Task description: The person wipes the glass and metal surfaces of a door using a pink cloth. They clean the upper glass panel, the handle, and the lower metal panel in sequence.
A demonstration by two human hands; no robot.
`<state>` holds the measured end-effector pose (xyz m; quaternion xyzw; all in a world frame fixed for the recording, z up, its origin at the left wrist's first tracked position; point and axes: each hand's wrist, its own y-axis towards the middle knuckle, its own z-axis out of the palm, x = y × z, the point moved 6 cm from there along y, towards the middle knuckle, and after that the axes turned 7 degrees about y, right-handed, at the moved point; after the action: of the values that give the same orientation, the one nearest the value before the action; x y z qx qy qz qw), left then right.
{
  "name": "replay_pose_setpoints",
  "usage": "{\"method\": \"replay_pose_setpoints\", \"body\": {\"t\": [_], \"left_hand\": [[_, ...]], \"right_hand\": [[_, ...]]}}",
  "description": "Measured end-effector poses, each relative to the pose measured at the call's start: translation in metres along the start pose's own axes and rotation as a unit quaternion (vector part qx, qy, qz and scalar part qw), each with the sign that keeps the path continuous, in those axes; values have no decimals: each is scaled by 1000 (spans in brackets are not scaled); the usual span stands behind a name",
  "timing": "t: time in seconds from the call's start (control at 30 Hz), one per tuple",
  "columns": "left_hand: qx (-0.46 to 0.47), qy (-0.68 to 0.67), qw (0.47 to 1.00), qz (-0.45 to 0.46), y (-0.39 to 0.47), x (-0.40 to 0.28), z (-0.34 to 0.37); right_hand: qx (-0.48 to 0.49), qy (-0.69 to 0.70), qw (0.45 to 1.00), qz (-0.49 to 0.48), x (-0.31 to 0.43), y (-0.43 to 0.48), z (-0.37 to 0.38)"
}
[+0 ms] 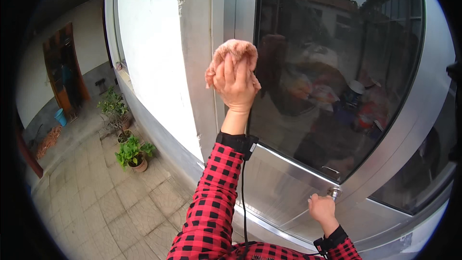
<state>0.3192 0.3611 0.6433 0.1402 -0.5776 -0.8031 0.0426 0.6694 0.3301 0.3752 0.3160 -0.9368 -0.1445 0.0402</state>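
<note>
My left hand (234, 81) presses a fluffy pink cloth (236, 48) flat against the metal frame (240, 11) at the left edge of a glazed door. The fingers are spread over the cloth, and part of it hangs beside them. Lower and to the right, my right hand (322, 207) is closed around the door handle (335, 192). The door's dark glass pane (325, 79) carries reflections of a courtyard. Beneath the pane is a metal door panel (285, 184). Both wrists wear black bands, with a black cable hanging from the left one.
A white wall (155, 50) adjoins the door frame. On the tiled floor (140, 206) at left stand potted plants (135, 155). Farther off are a blue bucket (60, 117), a heap of orange-brown pieces (49, 141) and a wooden doorway (56, 79) with a person (68, 83) partly seen.
</note>
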Motion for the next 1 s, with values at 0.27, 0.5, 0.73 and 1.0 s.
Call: {"method": "replay_pose_setpoints", "body": {"t": [0.27, 0.5, 0.73, 1.0], "left_hand": [[130, 80, 981, 118, -76, 44, 13], [393, 87, 910, 97, -280, 80, -71], [358, -136, 896, -225, -305, 51, -84], [205, -186, 959, -55, -126, 5, 28]], "right_hand": [[-6, 21, 1000, -3, 0, 2, 0], [-10, 26, 1000, -4, 1, 1, -1], [23, 18, 999, 16, 0, 2, 0], [-8, 16, 1000, 3, 3, 2, -5]]}}
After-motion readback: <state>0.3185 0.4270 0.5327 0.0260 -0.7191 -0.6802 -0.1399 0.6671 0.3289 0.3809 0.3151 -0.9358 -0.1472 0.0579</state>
